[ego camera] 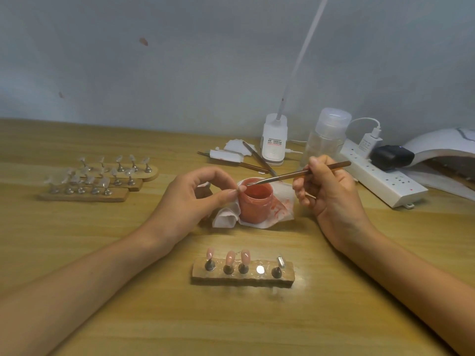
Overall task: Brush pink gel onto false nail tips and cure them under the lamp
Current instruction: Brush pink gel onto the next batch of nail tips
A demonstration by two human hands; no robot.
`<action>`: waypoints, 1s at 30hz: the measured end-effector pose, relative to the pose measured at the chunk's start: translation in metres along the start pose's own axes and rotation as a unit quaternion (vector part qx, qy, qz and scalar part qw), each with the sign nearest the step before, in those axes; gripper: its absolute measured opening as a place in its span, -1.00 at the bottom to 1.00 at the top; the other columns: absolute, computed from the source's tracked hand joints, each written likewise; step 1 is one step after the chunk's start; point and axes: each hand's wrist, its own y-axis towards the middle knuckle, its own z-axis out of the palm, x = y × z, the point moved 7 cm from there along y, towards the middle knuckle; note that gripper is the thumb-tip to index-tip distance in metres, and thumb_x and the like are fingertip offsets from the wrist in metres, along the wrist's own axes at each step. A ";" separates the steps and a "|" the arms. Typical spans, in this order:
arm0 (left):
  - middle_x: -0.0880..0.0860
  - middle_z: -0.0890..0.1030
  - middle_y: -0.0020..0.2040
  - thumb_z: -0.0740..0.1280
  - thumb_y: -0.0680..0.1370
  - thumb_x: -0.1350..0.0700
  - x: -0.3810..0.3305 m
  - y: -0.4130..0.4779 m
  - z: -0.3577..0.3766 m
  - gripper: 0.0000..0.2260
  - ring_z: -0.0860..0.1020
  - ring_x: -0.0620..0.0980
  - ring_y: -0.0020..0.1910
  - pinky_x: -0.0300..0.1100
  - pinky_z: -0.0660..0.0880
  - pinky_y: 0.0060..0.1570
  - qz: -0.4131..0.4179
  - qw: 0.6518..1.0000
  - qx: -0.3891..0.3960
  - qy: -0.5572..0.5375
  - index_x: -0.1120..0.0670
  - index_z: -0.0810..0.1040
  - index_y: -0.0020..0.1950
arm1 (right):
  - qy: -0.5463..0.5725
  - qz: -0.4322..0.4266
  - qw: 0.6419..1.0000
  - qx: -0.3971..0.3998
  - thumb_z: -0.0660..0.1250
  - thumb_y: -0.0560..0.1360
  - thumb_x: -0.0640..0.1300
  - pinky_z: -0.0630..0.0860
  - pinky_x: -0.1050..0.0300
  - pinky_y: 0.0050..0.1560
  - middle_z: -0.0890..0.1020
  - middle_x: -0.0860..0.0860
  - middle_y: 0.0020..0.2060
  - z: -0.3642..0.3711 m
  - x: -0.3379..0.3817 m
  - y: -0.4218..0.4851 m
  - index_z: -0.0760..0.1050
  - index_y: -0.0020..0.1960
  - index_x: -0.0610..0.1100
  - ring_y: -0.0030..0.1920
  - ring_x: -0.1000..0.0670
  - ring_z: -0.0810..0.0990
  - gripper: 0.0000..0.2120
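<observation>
Left hand: the left hand (190, 199) hovers just left of the jar, thumb and forefinger pinched on a small nail tip (241, 188), the other fingers loosely curled above it
Right hand: the right hand (331, 191) grips the brush (303, 173) pen-style, fingers curled round the brown handle, which runs up and to the right past the knuckles
Brush tip: it sits right at the pinched nail tip, over the jar's left rim; whether the bristles actually touch the tip, cannot tell
Jar: the jar of pink gel (255, 204) stands open between the two hands, sitting on a white tissue (279, 214) smeared pink on its right side
Near stand: the wooden near stand (244, 277) lies closest to the person, below the jar; three pink tips (230, 257) stand upright on its left pegs, then comes a bare shiny disc (260, 269), then a last peg carrying a clear tip (280, 261)
Far stands: three more stands (97, 187) sit at the left in staggered rows, all carrying clear tips
Curing lamp: the white curing lamp (444, 146) sits at the far right edge, well apart from both hands
Back row: a desk lamp base (273, 140), a capped clear bottle (326, 134) and a white power strip (385, 181) with plugs in it; spare tools (258, 158) lie beside white pads
Table: a wooden table (128, 253) carries it all
</observation>
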 end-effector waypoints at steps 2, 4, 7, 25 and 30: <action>-0.02 0.67 -0.08 0.45 0.47 0.09 -0.001 0.000 0.000 -0.98 0.50 0.00 -0.29 -0.34 0.43 -0.39 0.001 1.000 0.000 -0.004 -0.02 0.64 -0.15 | -0.014 -0.001 1.000 0.008 0.28 0.48 0.02 0.47 0.31 -0.42 0.63 0.00 -0.39 0.002 -0.001 -0.001 0.40 -0.16 -0.09 -0.39 0.10 0.55 -0.82; -0.02 0.67 -0.08 0.45 0.44 0.05 -0.001 0.000 -0.001 -0.96 0.49 0.00 -0.30 -0.33 0.43 -0.39 0.002 1.000 -0.001 -0.004 -0.02 0.64 -0.14 | -0.019 -0.002 1.000 0.008 0.27 0.48 0.02 0.46 0.31 -0.42 0.64 0.00 -0.38 0.002 0.000 -0.002 0.40 -0.15 -0.10 -0.39 0.10 0.55 -0.81; 0.00 0.67 -0.06 0.45 0.49 0.11 0.000 0.000 -0.001 -0.99 0.50 0.02 -0.29 -0.33 0.43 -0.39 -0.001 1.000 0.000 0.001 0.00 0.65 -0.12 | -0.020 -0.004 1.000 0.007 0.27 0.49 0.02 0.46 0.31 -0.43 0.65 -0.01 -0.36 0.003 0.001 -0.001 0.40 -0.14 -0.10 -0.40 0.10 0.54 -0.81; -0.03 0.67 -0.08 0.44 0.41 0.00 0.000 0.000 0.000 -0.94 0.49 -0.02 -0.31 -0.38 0.42 -0.38 0.003 1.000 0.003 -0.003 -0.05 0.65 -0.16 | -0.051 0.003 0.999 -0.009 0.22 0.60 -0.05 0.32 0.33 -0.57 0.67 -0.04 -0.34 0.001 0.001 -0.002 0.39 -0.11 -0.12 -0.49 0.10 0.45 -0.83; -0.03 0.68 -0.07 0.44 0.40 -0.01 0.000 0.000 -0.001 -0.94 0.52 0.05 -0.27 -0.32 0.44 -0.39 -0.002 1.000 0.001 -0.003 -0.07 0.65 -0.16 | -0.043 -0.016 0.999 -0.003 0.23 0.56 0.01 0.32 0.34 -0.56 0.67 -0.03 -0.33 0.002 0.005 -0.003 0.38 -0.13 -0.10 -0.48 0.11 0.46 -0.81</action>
